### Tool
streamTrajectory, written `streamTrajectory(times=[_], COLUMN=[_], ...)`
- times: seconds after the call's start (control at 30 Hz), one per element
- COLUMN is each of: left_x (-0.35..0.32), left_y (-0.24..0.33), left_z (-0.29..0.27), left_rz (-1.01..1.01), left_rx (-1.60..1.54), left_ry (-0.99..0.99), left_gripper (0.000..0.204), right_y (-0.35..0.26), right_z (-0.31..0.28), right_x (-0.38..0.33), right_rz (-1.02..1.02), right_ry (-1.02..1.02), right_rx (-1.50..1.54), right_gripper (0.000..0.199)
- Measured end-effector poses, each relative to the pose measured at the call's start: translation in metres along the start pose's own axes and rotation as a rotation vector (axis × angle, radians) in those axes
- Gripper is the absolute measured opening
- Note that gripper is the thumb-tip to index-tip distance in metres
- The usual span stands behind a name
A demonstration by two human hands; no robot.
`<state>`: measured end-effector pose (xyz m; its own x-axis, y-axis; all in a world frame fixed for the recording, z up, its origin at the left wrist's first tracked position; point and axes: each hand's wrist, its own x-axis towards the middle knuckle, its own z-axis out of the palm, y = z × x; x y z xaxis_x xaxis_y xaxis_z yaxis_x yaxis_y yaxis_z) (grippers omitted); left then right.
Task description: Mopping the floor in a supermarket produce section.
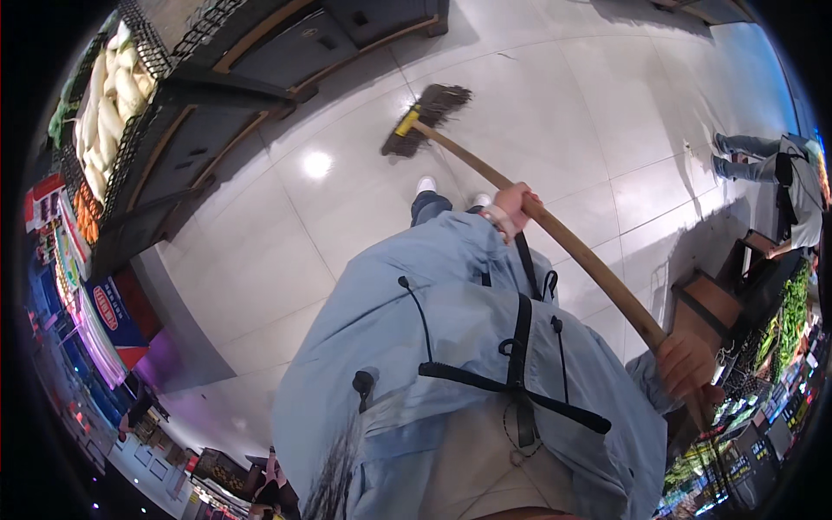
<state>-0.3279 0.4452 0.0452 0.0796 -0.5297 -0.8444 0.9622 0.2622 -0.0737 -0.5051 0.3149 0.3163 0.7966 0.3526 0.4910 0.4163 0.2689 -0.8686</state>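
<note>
A mop (598, 269) with a long wooden handle slants across the view. Its yellow clamp and dark, stringy head lie on the floor ahead of my shoes. My left hand (517, 206) is wrapped round the middle of the handle, a band at its wrist. Farther up the handle, near its top end at the lower right, my right hand (686, 364) grips it too. Both sleeves belong to the light blue jacket I wear, with dark straps and cords hanging down its front.
Pale floor tiles (555, 113) spread ahead. On the left a dark produce stand (186, 147) holds white radishes (108, 113) and carrots (87, 212). Green vegetables (784, 316) fill a stand at right, where another person (793, 186) stands. Dark cabinets (329, 39) line the far left.
</note>
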Motion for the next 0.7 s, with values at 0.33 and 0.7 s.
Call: streamTrajectory(times=[0.33, 0.7], left_x=[-0.043, 0.041], left_y=[0.172, 0.22], left_z=[-0.087, -0.135], left_rz=[0.303, 0.121], left_rx=[0.226, 0.065], left_ry=[-0.03, 0.105], left_gripper=[0.008, 0.009], right_y=[0.167, 0.22], right_z=[-0.002, -0.001], right_x=[0.042, 0.109], right_rz=[-0.326, 0.004], right_ry=[-0.014, 0.444], right_rx=[0.13, 0.229], right_gripper=[0.047, 0.047])
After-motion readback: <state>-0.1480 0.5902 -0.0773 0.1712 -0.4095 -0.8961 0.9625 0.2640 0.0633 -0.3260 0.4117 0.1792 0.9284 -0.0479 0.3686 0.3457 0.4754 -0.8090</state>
